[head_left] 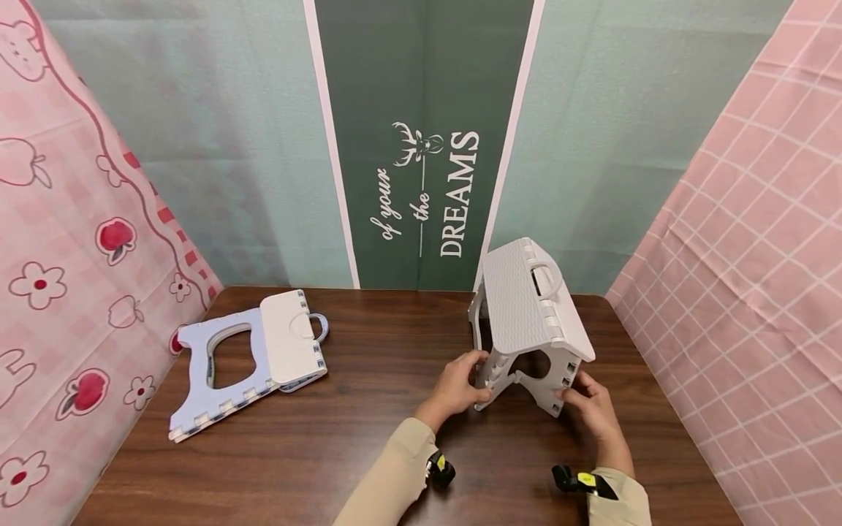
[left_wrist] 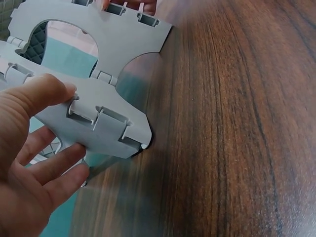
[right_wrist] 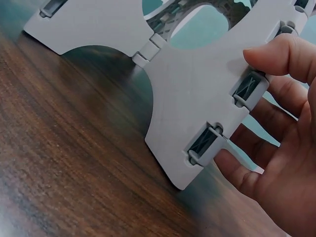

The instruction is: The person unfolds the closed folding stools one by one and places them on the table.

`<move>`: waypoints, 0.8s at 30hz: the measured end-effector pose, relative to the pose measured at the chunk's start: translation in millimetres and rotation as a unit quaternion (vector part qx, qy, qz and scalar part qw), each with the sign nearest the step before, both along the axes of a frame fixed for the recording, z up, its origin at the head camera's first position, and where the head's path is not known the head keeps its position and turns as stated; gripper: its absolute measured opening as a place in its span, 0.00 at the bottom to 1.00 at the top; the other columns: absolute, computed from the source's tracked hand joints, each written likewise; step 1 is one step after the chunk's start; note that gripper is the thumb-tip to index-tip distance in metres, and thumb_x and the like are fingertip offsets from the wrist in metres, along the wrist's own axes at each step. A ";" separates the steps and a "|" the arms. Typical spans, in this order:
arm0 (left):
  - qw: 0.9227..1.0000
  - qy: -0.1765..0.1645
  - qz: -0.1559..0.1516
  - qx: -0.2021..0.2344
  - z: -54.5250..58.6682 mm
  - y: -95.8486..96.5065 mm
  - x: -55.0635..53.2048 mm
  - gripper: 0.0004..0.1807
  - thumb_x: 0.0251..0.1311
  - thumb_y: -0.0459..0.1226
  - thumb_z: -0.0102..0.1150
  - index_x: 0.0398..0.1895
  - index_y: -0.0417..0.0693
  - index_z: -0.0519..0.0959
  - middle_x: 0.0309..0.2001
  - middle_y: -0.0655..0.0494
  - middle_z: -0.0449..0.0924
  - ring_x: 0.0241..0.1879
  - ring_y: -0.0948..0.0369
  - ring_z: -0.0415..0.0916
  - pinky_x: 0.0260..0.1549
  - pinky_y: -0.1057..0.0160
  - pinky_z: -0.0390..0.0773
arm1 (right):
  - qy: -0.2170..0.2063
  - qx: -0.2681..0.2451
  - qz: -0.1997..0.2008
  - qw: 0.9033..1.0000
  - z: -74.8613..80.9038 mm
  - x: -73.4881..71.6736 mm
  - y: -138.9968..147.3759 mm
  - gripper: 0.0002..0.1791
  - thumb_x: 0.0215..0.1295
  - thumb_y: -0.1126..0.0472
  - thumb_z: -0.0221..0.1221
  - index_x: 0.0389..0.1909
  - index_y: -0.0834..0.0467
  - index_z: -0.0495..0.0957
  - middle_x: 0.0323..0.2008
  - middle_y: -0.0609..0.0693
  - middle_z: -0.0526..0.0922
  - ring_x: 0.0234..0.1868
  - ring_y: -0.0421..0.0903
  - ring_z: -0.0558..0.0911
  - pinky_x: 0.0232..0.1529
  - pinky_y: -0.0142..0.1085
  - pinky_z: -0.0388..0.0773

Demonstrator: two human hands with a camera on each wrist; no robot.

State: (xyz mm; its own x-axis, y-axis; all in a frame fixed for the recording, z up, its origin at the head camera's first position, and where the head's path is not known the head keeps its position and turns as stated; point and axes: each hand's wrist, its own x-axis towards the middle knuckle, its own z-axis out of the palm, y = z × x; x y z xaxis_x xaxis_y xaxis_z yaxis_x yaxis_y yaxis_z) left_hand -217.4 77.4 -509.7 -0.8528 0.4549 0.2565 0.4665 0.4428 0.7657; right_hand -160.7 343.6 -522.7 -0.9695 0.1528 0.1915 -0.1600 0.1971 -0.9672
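Observation:
A light grey folding step stool [head_left: 520, 299] stands half folded on the right part of the table, its two top panels sloping down from a ridge with a loop handle. My left hand [head_left: 460, 387] grips the hinged edge of its left leg; in the left wrist view the thumb lies on one face and the fingers [left_wrist: 61, 165] on the other. On the opposite side my right hand [head_left: 595, 413] pinches the other leg's edge, its thumb [right_wrist: 271, 54] beside the slotted hinges. The hinged end panel [right_wrist: 192, 98] between the legs is bent at its middle.
A second folding stool [head_left: 226, 358], blue and white, lies folded flat at the table's left. The brown wooden table [head_left: 375, 351] meets a green printed curtain [head_left: 421, 88] at the back. Pink cloths hang along the left and right sides.

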 end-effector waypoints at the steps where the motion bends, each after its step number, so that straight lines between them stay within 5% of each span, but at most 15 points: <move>1: 1.000 0.000 0.000 0.004 -0.3 0.1 0.2 0.32 0.39 0.32 0.71 0.54 0.47 0.72 0.47 0.53 0.76 0.40 0.58 0.76 0.36 0.70 0.72 | 0.001 0.001 -0.003 1.000 -0.2 0.2 -0.3 0.24 0.50 0.78 0.57 0.41 0.46 0.80 0.34 0.38 0.81 0.36 0.34 0.77 0.37 0.24 0.71; 6: 1.000 0.005 -0.002 0.019 -1.4 -0.8 0.6 0.32 0.41 0.33 0.72 0.54 0.47 0.73 0.47 0.52 0.77 0.40 0.57 0.77 0.36 0.70 0.73 | -0.007 -0.001 -0.007 1.000 -1.2 0.3 -1.7 0.22 0.52 0.78 0.58 0.42 0.50 0.80 0.34 0.38 0.81 0.36 0.35 0.77 0.36 0.25 0.73; 10: 1.000 0.006 -0.012 0.024 -2.6 -1.3 1.7 0.32 0.43 0.34 0.72 0.55 0.46 0.72 0.48 0.53 0.76 0.40 0.56 0.77 0.37 0.70 0.73 | -0.021 0.024 -0.006 0.999 1.5 2.9 -2.3 0.16 0.54 0.76 0.58 0.45 0.63 0.76 0.35 0.40 0.80 0.37 0.37 0.78 0.35 0.27 0.74; 18: 1.000 0.003 -0.022 0.004 -3.7 -4.5 8.8 0.38 0.47 0.43 0.70 0.63 0.47 0.68 0.54 0.52 0.73 0.50 0.56 0.73 0.46 0.62 0.72 | -0.033 0.133 -0.006 0.990 13.6 15.1 -9.2 0.21 0.59 0.70 0.59 0.53 0.70 0.69 0.45 0.66 0.76 0.41 0.32 0.76 0.36 0.28 0.75; 24: 1.000 0.016 0.018 -0.007 7.0 -6.7 14.7 0.39 0.46 0.46 0.68 0.65 0.52 0.66 0.56 0.52 0.71 0.52 0.57 0.71 0.47 0.58 0.71 | -0.017 0.189 -0.035 0.981 24.5 19.6 -13.8 0.26 0.60 0.66 0.60 0.58 0.68 0.66 0.47 0.67 0.76 0.44 0.51 0.78 0.36 0.30 0.76</move>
State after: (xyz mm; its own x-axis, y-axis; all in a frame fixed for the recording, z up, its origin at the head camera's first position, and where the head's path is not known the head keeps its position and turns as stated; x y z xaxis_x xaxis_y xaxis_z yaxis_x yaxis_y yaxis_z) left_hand -202.7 70.6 -502.7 -0.8600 0.4285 0.2772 0.4741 0.4698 0.7447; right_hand -141.1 329.8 -498.1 -0.9661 0.1437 0.2144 -0.1014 0.5527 -0.8272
